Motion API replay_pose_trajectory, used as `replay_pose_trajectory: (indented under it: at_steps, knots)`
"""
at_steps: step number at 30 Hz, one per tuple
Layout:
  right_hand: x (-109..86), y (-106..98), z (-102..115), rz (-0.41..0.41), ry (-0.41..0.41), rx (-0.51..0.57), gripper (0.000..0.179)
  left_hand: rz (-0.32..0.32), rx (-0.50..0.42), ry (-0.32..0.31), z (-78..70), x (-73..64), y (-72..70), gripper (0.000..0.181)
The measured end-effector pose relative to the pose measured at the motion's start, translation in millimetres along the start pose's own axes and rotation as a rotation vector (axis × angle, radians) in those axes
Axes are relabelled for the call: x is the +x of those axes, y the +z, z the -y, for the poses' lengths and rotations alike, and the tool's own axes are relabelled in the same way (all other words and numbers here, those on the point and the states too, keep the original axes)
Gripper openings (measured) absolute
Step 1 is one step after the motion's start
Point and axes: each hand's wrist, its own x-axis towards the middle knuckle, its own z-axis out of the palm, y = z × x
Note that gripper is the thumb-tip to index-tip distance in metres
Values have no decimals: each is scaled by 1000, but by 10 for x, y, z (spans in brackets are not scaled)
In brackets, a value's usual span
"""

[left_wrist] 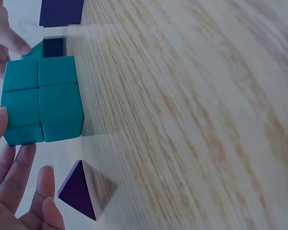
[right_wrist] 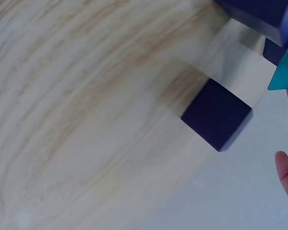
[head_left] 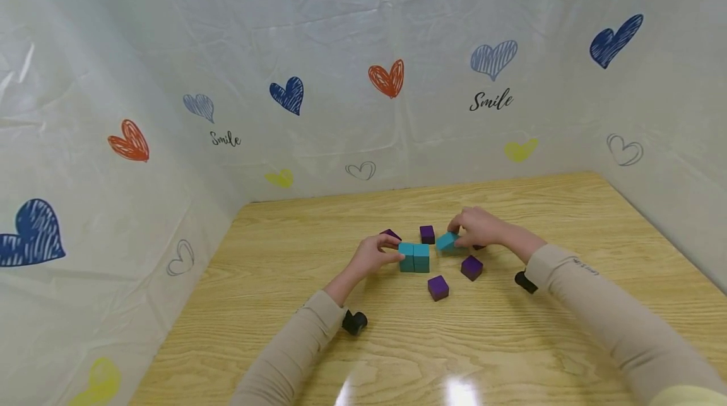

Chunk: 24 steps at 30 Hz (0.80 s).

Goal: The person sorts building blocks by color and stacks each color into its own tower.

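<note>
My left hand (head_left: 375,255) grips the left side of a small block of teal cubes (head_left: 414,257), thumb in front and fingers behind. In the left wrist view the teal cubes (left_wrist: 42,100) show as two rows of two, tight against each other. To their right, my right hand (head_left: 479,226) pinches a tilted teal piece (head_left: 447,242) between thumb and fingers. Only a pointed teal corner (right_wrist: 285,72) of it shows in the right wrist view. A purple piece (head_left: 390,233) lies behind the left fingers, and another purple piece (head_left: 479,247) is mostly hidden by the right hand.
Purple cubes lie loose around the hands: one cube (head_left: 427,234) behind, one cube (head_left: 472,268) front right, one cube (head_left: 438,288) nearest. The wooden table (head_left: 295,235) meets a white curtain (head_left: 329,134) printed with hearts at the back and sides.
</note>
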Motion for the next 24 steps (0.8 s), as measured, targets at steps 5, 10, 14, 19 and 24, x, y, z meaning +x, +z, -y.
replay_pose_trajectory:
  at_steps: [5,10,14,19,24]
  knots:
    - [24,-103,90,-19,-6,32,26,4,-1,14,5,-4,-10,28]
    - [45,-184,209,-35,-13,36,25,11,-3,26,22,-4,-21,29]
    - [56,-225,289,-40,-16,14,25,16,-4,29,33,0,-27,30]
    - [78,-243,372,-53,-38,13,25,23,-3,29,44,5,-26,31]
    - [123,-203,445,-70,-57,12,24,24,1,38,70,14,-12,32]
